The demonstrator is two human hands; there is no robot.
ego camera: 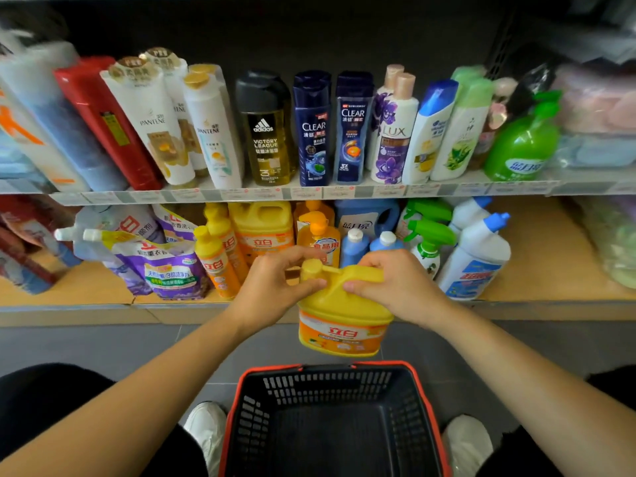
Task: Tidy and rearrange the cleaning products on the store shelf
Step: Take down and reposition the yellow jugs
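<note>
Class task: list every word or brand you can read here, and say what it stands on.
"PANTENE": white bottles
"adidas VICTORY LEAGUE": black-capped bottle
"CLEAR": dark blue bottles
"LUX": purple-flowered bottle
"立白": yellow jug
Shelf price tags and small print: too blurred to read.

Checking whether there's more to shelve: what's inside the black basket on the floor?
Nothing shows inside the basket: only its dark bare bottom and slotted walls. Its near end runs off the picture's lower edge, so that part can't be checked. The yellow jug is outside it.
</note>
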